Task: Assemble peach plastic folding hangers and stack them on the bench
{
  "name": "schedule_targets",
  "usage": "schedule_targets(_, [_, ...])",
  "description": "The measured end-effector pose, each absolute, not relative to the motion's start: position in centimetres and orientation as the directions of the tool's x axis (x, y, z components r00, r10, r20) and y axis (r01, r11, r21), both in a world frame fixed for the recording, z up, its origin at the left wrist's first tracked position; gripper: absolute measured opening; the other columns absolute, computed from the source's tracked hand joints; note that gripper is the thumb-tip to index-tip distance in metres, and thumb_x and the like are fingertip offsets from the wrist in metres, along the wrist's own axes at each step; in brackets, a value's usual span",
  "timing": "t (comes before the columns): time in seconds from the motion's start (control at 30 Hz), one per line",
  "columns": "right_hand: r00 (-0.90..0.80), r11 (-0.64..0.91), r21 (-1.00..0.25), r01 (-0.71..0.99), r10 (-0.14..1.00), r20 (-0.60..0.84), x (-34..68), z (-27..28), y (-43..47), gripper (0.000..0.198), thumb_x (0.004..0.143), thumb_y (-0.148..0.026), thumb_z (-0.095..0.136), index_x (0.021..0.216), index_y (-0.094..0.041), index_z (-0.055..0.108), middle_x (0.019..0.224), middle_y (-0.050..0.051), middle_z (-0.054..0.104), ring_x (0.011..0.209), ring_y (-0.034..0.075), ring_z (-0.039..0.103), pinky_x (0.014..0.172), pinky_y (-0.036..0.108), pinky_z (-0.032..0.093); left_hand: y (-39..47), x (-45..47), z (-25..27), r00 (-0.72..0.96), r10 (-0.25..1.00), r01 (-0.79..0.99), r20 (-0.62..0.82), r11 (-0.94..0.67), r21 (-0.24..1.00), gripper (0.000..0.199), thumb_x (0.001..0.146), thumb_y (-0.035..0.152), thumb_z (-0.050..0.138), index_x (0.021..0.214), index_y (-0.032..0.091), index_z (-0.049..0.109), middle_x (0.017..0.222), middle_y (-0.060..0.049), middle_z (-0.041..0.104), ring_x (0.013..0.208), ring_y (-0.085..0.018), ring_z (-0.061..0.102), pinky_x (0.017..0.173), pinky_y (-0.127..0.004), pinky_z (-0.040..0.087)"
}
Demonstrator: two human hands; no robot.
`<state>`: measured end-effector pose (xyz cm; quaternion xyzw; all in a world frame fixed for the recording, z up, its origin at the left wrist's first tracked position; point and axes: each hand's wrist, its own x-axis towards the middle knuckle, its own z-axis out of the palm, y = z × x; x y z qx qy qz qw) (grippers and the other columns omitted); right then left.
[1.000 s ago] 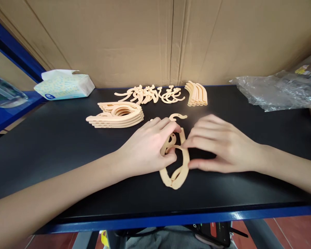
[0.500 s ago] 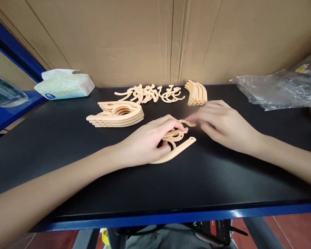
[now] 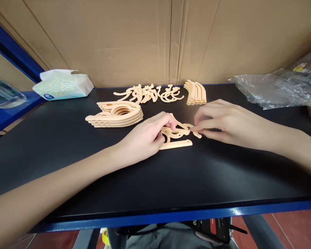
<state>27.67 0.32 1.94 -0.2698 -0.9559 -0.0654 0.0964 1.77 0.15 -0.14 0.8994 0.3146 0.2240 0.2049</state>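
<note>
Comparing this moment with the view half a second earlier, the right hand [image 3: 223,121] has drawn back from the far side and now pinches the small hook piece [image 3: 195,132] between thumb and forefinger, bringing it against the end of the folded hanger body [image 3: 176,137]. The left hand [image 3: 147,136] remains closed on that body, pressing it down on the black tabletop [image 3: 67,159] near the centre; the body has rotated to lie nearly crosswise. Whether the hook is already seated in its joint cannot be told, as fingertips cover the junction. A stack of finished hangers [image 3: 116,116], loose hooks [image 3: 150,94] and a bundle of arms [image 3: 196,92] lie further back.
</note>
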Motion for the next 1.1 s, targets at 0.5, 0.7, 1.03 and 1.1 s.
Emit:
schedule_targets(0.5, [-0.779, 0.794, 0.047, 0.606, 0.58, 0.241, 26.8, 1.5, -0.4, 0.024, 0.093, -0.031, 0.049, 0.077, -0.018, 0.061, 0.077, 0.002, 0.058, 0.073, 0.017, 0.054, 0.08, 0.037, 0.042, -0.2, 2.0, 0.2, 0.665, 0.663, 0.598, 0.345, -0.748, 0.287, 0.018, 0.083, 0.006, 0.046, 0.092, 0.016, 0.057, 0.109, -0.005, 0.063, 0.099, -0.021, 0.056, 0.083, -0.035, 0.044])
schedule_targets(0.7, [-0.769, 0.785, 0.032, 0.619, 0.597, 0.228, 26.7, 1.7, -0.7, 0.014, 0.086, -0.025, 0.053, 0.074, -0.018, 0.059, 0.083, 0.003, 0.058, 0.077, 0.019, 0.052, 0.08, 0.036, 0.042, -0.3, 2.0, 0.5, 0.742, 0.595, 0.517, 0.309, -0.801, 0.303, 0.022, 0.083, 0.006, 0.044, 0.088, 0.017, 0.062, 0.113, -0.003, 0.062, 0.1, -0.02, 0.053, 0.084, -0.035, 0.042])
schedule_targets(1.03, [-0.808, 0.843, -0.092, 0.531, 0.536, 0.247, 26.4, 1.2, -0.7, 0.011, 0.084, -0.021, 0.055, 0.074, -0.019, 0.053, 0.089, 0.004, 0.063, 0.081, 0.018, 0.055, 0.078, 0.034, 0.043, 0.4, 1.8, -0.1, 0.683, 0.666, 0.489, 0.298, -0.721, 0.491, 0.023, 0.087, 0.003, 0.048, 0.092, 0.017, 0.065, 0.109, -0.003, 0.063, 0.1, -0.014, 0.056, 0.089, -0.028, 0.042])
schedule_targets(1.1, [-0.817, 0.856, -0.122, 0.503, 0.516, 0.255, 26.2, 1.1, -1.0, 0.01, 0.084, -0.021, 0.055, 0.075, -0.019, 0.053, 0.087, 0.003, 0.064, 0.079, 0.017, 0.054, 0.075, 0.033, 0.042, 0.6, 1.8, -0.1, 0.659, 0.692, 0.497, 0.294, -0.694, 0.52, 0.021, 0.089, 0.005, 0.049, 0.09, 0.016, 0.066, 0.105, -0.003, 0.064, 0.097, -0.014, 0.058, 0.087, -0.028, 0.043])
